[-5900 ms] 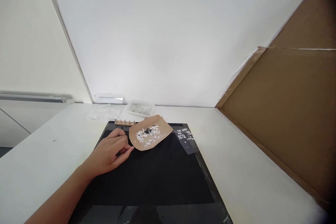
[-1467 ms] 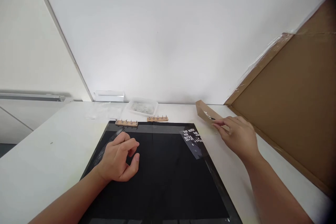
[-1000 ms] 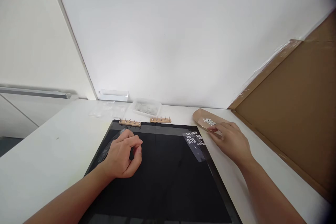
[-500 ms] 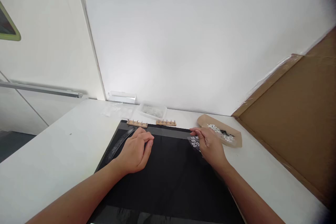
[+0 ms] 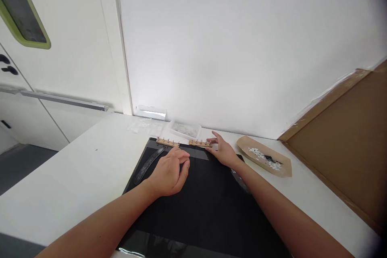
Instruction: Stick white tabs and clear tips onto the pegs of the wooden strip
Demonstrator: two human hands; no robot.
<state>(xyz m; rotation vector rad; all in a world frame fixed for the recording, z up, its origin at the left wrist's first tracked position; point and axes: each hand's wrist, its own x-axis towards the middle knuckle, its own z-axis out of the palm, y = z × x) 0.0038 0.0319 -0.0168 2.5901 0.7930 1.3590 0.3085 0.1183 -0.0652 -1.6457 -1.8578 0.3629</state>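
1. Nearest to you: the black mat (image 5: 193, 205) on the white table (image 5: 75, 177), both your forearms lying across it.
2. Your left hand (image 5: 169, 171) rests on the mat w/ fingers curled loosely inward. Can't see anything in it, and can't tell if it's fully closed.
3. Just left of that hand there's a dark curved strip (image 5: 149, 160) lying on the mat, not touching the hand.
4. Your right hand (image 5: 222, 151) is further out at the mat's far edge, fingers spread apart, not gripping anything. Fingertips (image 5: 211, 142) are right at the end of the right strip (image 5: 199, 143), touching it as far as I can tell.
5. That strip is a small wooden one w/ a row of pins sticking up. A 2nd one, the left strip (image 5: 167, 142), sits just beside it along the same far edge, apart from both hands.
6. Right of the mat, near your right arm: a brown paper tray (image 5: 266, 162) w/ small white bits + a few dark ones in it.
7. Behind the strips: a clear tub (image 5: 185, 130) and some plastic bags (image 5: 142, 125), close to the wall.
8. Far right: a big cardboard sheet (image 5: 341, 145) leaning up on the table.
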